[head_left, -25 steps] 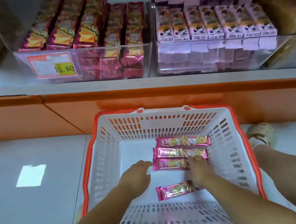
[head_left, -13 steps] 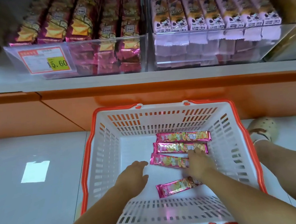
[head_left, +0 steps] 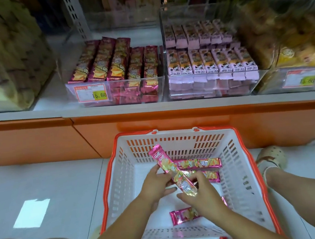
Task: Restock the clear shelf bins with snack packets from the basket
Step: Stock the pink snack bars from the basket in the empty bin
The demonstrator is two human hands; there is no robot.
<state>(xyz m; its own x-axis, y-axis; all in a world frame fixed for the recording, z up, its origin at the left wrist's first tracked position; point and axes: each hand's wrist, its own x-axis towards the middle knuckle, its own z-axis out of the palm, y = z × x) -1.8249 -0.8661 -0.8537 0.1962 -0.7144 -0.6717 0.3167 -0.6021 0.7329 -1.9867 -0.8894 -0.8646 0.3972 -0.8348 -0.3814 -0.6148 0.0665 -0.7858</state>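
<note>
Pink foil marked the held packet, slanted above the basket, with my left hand curled round its middle and my right hand pinching its near end. My right wrist hid part of the near packet on the basket floor. The held packet covered part of the middle packet, while the far packet lay in full view. Farther off, the clear bin held matching packets behind a price label. I found the far-right bin too blurred to read.
</note>
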